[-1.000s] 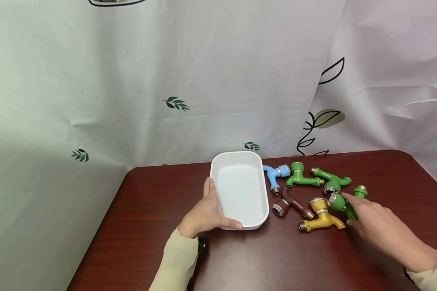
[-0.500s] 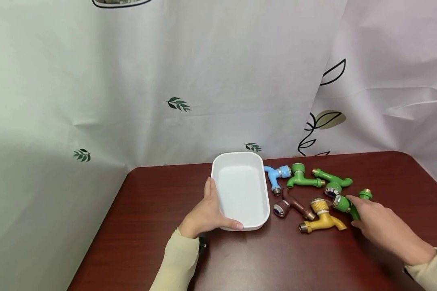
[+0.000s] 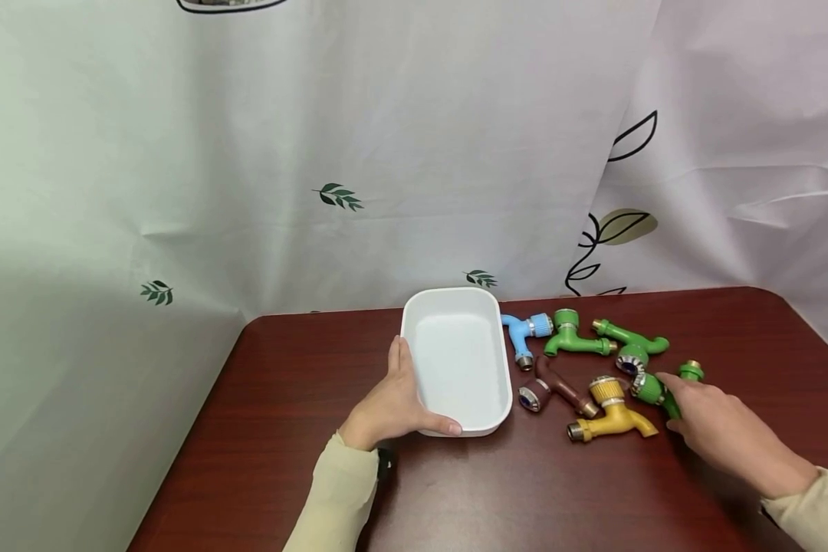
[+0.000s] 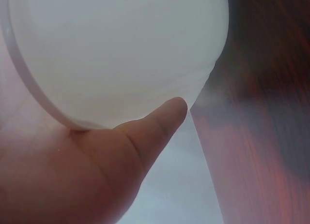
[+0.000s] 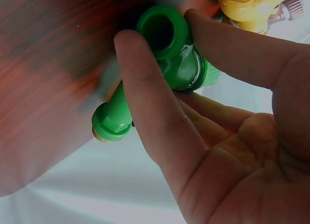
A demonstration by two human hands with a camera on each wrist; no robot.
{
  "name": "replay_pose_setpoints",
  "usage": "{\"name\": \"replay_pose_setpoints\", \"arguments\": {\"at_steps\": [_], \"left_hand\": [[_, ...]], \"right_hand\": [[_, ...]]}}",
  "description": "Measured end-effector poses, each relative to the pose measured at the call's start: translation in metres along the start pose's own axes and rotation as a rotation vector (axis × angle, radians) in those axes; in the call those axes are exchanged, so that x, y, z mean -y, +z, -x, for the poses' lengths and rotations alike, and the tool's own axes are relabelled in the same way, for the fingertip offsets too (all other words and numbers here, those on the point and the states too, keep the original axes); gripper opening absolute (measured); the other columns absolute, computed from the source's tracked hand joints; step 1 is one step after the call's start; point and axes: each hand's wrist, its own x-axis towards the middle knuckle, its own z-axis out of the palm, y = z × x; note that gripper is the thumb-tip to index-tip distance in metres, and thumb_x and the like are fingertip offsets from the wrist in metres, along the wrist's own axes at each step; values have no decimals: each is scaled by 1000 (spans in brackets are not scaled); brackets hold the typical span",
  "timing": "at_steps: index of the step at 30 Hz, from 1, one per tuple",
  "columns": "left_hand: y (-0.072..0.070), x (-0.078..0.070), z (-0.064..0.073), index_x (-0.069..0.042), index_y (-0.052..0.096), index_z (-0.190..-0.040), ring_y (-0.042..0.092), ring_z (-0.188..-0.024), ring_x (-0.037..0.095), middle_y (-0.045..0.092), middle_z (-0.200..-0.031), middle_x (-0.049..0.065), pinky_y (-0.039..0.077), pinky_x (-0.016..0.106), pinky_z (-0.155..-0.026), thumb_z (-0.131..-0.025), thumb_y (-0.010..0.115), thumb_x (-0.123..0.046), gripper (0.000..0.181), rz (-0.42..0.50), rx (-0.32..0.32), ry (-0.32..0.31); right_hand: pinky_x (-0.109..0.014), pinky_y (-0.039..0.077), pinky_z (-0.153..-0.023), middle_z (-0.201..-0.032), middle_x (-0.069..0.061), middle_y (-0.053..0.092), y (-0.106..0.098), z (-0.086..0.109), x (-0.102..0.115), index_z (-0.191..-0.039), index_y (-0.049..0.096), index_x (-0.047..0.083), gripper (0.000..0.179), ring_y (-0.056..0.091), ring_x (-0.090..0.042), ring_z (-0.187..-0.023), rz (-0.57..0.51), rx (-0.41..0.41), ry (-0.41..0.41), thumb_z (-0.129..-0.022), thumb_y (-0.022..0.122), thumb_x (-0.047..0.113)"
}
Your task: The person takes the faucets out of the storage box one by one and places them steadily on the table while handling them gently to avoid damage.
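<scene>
A white rectangular tray (image 3: 458, 368) sits on the dark red table. My left hand (image 3: 389, 406) spans its near left corner, with straight fingers along the left wall and the thumb against the near wall. The left wrist view shows the thumb (image 4: 155, 122) lying along the outside of the tray. My right hand (image 3: 724, 429) grips a green tap (image 3: 652, 389) low over the right part of the table. In the right wrist view, thumb and fingers stand on opposite sides of its spout (image 5: 162, 33). The head view hides part of this tap behind the hand.
Between tray and right hand lie a blue tap (image 3: 520, 333), a brown tap (image 3: 552, 387), a yellow tap (image 3: 614, 418) and two more green taps, one near the blue tap (image 3: 571, 340) and one farther right (image 3: 631, 341). A patterned white curtain (image 3: 414, 153) hangs behind the table.
My right hand and the green tap have shifted slightly right and toward me, mostly in the first half second. The left hand stays at the tray.
</scene>
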Motion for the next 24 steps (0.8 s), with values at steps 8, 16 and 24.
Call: {"name": "replay_pose_setpoints", "arguments": {"at_steps": [8, 16, 24], "left_hand": [[1, -1, -2, 3, -10, -157, 38, -141, 39, -14, -166, 19, 43, 42, -105, -57, 96, -53, 156, 0, 12, -12], [2, -3, -3, 3, -10, -157, 37, -141, 38, -15, -166, 19, 43, 42, -106, -57, 96, -52, 157, 4, 15, -12], [2, -5, -1, 5, -9, -157, 33, -144, 40, -17, -165, 20, 43, 43, -105, -58, 95, -53, 155, -25, 16, -13]], "right_hand": [[-56, 52, -65, -100, -33, 65, 2, 2, -2, -121, 54, -17, 59, 66, -45, -83, 17, -12, -3, -73, 84, -1], [-57, 52, -68, -104, -36, 64, 2, 5, -1, -123, 54, -16, 60, 65, -49, -89, 32, -30, -2, -74, 84, -1], [-58, 51, -66, -108, -35, 63, 1, 9, -1, -125, 54, -12, 63, 65, -49, -91, 31, -26, 5, -72, 86, 2]]}}
